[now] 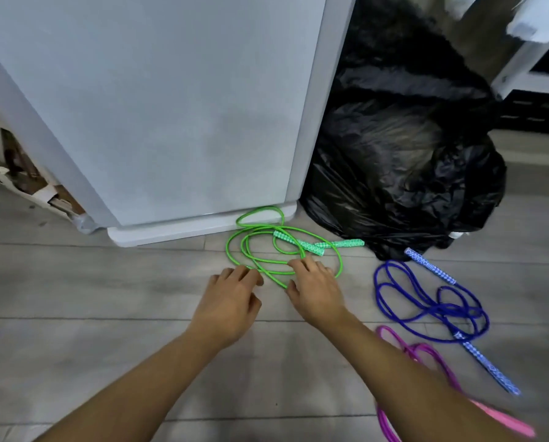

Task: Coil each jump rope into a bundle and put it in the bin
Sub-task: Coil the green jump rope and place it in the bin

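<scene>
Biggest thing in shot is the tall white appliance panel [171, 106], with a crinkly black plastic bag [410, 173] stuffed beside it (maybe the bin liner, can't tell). On the grey wood-look floor [75, 314] right at the appliance's foot lies the bright green jump rope with patterned handles [298, 242], sprawled in loose loops. The dark blue jump rope [431, 265] and the pink jump rope [421, 348] lie off to the right, both uncoiled.

The person's right hand [314, 288] has its fingers down on the green cord. Whether it's actually pinching it, can't tell. The left hand [231, 295] hovers just beside the loops, fingers loosely bent, holding nothing.

For a tidy bundle they'd probably do best to grab both handles together first, then wind even loops around one hand so the crossings don't knot.
</scene>
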Available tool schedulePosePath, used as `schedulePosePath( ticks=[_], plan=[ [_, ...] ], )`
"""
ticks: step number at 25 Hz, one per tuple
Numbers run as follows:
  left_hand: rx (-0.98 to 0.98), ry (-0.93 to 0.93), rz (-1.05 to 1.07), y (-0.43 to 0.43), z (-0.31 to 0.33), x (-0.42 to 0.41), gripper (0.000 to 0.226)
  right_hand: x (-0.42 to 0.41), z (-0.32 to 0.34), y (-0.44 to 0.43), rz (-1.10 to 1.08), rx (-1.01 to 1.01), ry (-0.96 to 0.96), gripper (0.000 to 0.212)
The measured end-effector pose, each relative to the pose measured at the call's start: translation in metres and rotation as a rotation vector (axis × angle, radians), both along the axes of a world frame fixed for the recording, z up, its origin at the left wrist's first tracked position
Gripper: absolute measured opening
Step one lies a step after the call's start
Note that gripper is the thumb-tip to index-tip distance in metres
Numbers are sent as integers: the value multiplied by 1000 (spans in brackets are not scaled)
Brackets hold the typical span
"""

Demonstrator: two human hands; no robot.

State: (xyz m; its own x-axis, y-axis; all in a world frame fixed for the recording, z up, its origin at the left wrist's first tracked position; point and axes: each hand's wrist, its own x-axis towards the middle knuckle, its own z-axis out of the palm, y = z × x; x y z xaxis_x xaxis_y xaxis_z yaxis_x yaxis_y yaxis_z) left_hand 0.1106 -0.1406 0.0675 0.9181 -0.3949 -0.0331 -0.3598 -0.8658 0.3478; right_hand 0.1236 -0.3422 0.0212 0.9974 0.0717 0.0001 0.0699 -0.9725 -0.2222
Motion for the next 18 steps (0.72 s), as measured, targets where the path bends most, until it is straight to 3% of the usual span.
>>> schedulePosePath(
  ticks=[7, 12, 15, 18],
  plan=[
    [-24, 89, 25, -4, -88, 31, 29, 66, -82, -21, -167, -15, 91, 46],
    [7, 174, 28, 10, -121, 33, 29, 125, -117, -37, -302, -68, 214, 69],
    [22, 208, 37, 18, -131, 32, 30, 139, -136, -37, -269, -121, 331, 47],
    [36, 210, 39, 21, -132, 28, 31, 117, -152, -20, -163, -168, 287, 36]
  ],
)
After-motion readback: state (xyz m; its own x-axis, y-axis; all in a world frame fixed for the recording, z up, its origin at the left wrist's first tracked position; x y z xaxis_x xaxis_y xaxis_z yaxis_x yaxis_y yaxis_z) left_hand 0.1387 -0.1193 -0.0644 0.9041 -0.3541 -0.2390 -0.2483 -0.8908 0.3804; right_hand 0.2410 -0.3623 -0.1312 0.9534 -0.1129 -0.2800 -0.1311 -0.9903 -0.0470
